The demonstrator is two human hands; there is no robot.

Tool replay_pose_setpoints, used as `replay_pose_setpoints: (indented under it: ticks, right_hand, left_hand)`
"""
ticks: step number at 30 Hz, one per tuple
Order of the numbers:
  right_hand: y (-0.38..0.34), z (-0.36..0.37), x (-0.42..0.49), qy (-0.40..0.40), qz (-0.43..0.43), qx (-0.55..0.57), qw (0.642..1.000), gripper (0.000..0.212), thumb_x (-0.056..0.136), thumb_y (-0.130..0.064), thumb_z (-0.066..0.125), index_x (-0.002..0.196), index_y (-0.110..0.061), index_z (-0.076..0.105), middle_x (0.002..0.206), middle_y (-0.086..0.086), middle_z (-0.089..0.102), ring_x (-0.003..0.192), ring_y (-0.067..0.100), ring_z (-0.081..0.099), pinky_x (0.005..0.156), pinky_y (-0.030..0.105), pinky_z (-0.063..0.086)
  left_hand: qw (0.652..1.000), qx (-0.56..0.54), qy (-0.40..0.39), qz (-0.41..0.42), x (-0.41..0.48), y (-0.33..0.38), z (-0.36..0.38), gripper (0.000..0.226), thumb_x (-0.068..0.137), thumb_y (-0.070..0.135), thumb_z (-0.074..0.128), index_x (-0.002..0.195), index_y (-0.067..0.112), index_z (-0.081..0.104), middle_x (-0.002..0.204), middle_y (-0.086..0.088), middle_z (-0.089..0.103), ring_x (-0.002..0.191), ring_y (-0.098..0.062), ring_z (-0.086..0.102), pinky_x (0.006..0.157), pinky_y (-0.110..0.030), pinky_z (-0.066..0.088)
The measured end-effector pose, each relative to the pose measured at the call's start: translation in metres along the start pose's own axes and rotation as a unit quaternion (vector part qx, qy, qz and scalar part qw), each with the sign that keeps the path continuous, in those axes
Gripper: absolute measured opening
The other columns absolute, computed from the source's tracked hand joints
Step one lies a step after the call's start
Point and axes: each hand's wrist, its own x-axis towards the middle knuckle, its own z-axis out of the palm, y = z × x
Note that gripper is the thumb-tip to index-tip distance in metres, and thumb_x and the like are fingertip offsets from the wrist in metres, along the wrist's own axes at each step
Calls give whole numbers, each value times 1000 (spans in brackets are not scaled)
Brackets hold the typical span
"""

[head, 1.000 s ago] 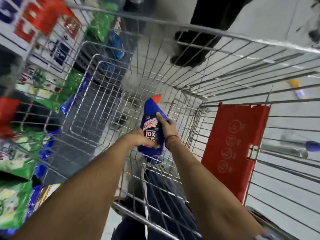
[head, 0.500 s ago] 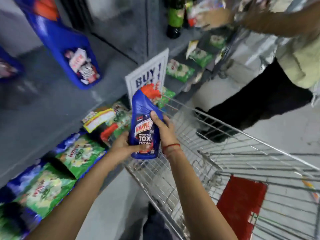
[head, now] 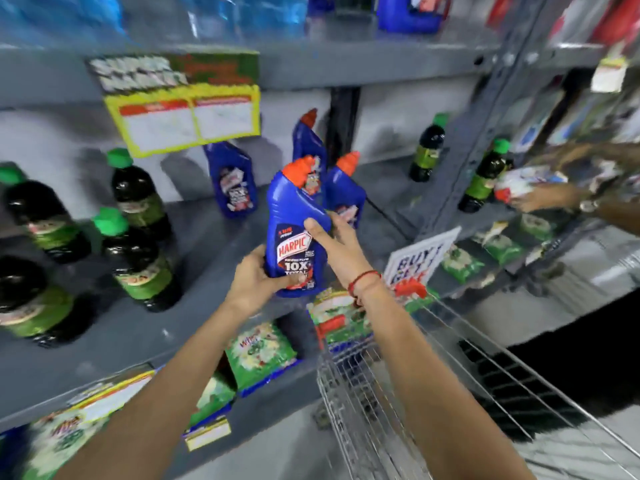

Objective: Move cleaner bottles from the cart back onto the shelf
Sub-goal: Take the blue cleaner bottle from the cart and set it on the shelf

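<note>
Harpic bottle (head: 296, 230), blue with a red-orange cap, sits upright just left of centre in the head view, held in both hands in front of the grey shelf (head: 214, 237). Left hand (head: 258, 280) cups the base from about 7 o'clock of the bottle, thumb lying across the bottom of the label. Right hand (head: 341, 251) presses the bottle's side from 3 o'clock, fingers closed against the blue plastic, with a red thread (head: 363, 280) tied around that wrist. The bottle is in the air, not touching the shelf board.

Behind it, toward 12 and 1 o'clock, three more blue cleaner bottles (head: 235, 180) stand on the shelf (their labels are too blurred to read). Dark bottles with green caps (head: 136, 251) stand at 9 o'clock on the same board, and two more of that kind farther off at 2 o'clock. A yellow-edged price card (head: 187, 121) hangs at 11 o'clock. Green packets (head: 259, 353) fill the lower shelf at 6 o'clock. The wire cart (head: 398, 403) lies at 5 o'clock, beneath the right forearm. At 3 o'clock another person's hand (head: 543, 199) holds a white packet.
</note>
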Motion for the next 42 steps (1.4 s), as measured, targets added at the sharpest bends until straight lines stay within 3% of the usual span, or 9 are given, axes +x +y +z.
replay_pose_setpoints:
  ticks: [4,7,16,21,25,28,32,36,42]
  right_hand:
    - [2,14,24,-34,2,-25,999,24,83,-18,61,107,-19,55,110,10,62,94,12,61,94,33,50]
    - [5,24,36,-60,8,-22,998,38,84,-13,60,120,-8,49,113,8,60,90,3,62,79,15,51]
    - [26,39,68,-105,22,-54,993,40,81,-9,63,119,-6,49,116,8,59,100,11,59,76,11,52]
    - [35,41,75,-102,29,-55,993,47,82,-11,64,125,-5,46,116,6,58,100,6,59,75,10,51]
    - [44,38,65,-69,20,-59,996,42,78,-10,68,117,-9,52,106,-4,61,96,0,58,75,10,49]
    - [65,23,47,88,-2,-104,991,25,74,-11,72,97,-10,60,86,-1,62,81,12,60,70,11,48]
    - [92,-8,29,305,-22,-187,933,44,63,-10,80,98,-2,56,92,10,48,82,28,53,79,46,51]
    - [91,-25,38,263,56,-233,935,102,53,-19,87,136,-7,29,129,20,37,118,35,44,102,41,38]
    - [90,-33,59,227,80,-273,932,115,55,-24,86,142,-3,14,143,21,32,131,33,36,107,39,33]
  left_hand:
    - [999,20,40,17,15,-3,-19,59,39,35,86,92,26,59,94,-5,71,81,-10,66,87,-38,55]
    - [995,52,79,21,22,-7,-26,56,50,14,88,97,18,58,92,-1,68,70,8,62,68,-4,48]
    - [988,70,135,4,49,-34,-42,66,53,7,87,111,2,56,96,-3,64,84,-17,60,61,4,41]
    - [989,68,135,-5,52,-43,-43,66,57,12,86,114,5,54,99,-1,64,88,-15,61,76,-16,48]
    - [989,77,127,-11,52,-48,-46,66,55,20,87,112,11,56,96,3,65,86,-14,62,75,-9,49]
    - [992,63,108,-34,48,-63,-49,65,49,26,88,105,21,54,95,5,68,89,-14,66,91,-38,53]
    - [989,88,112,-38,47,-72,-48,65,52,22,89,108,21,55,95,6,68,88,-11,66,85,-34,54]
    - [985,128,111,-42,52,-67,-47,64,52,25,89,107,16,59,96,2,70,86,-13,65,77,-25,49]
    - [980,163,110,-40,54,-66,-48,58,52,24,89,102,11,63,97,-4,73,81,-13,64,74,-23,47]
